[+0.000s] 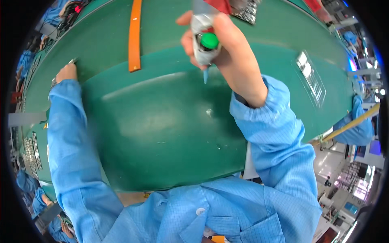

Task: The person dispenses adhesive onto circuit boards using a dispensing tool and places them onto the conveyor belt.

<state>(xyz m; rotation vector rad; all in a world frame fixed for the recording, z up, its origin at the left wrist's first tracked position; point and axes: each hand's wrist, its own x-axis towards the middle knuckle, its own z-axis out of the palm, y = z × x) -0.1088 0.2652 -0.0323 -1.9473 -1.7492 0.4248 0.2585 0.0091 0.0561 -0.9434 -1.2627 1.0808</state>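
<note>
My right hand (233,50) is raised over the far middle of the green mat (170,137). Its fingers wrap around a grey-and-red handheld tool (198,54) with a round green button and a thin blue tip pointing down; the tool's exact kind is unclear. Far out to the left, my left hand (66,73) reaches to the side of the table. Its fingers look curled by a small shiny thing at their tips, too small to name.
An orange strip (135,36) lies on the mat left of the tool. To the right rests a clear plastic tray (311,79). Small metallic parts (248,12) sit at the far edge, and a sheet of small parts (32,154) lies at left. Other people work around the edges.
</note>
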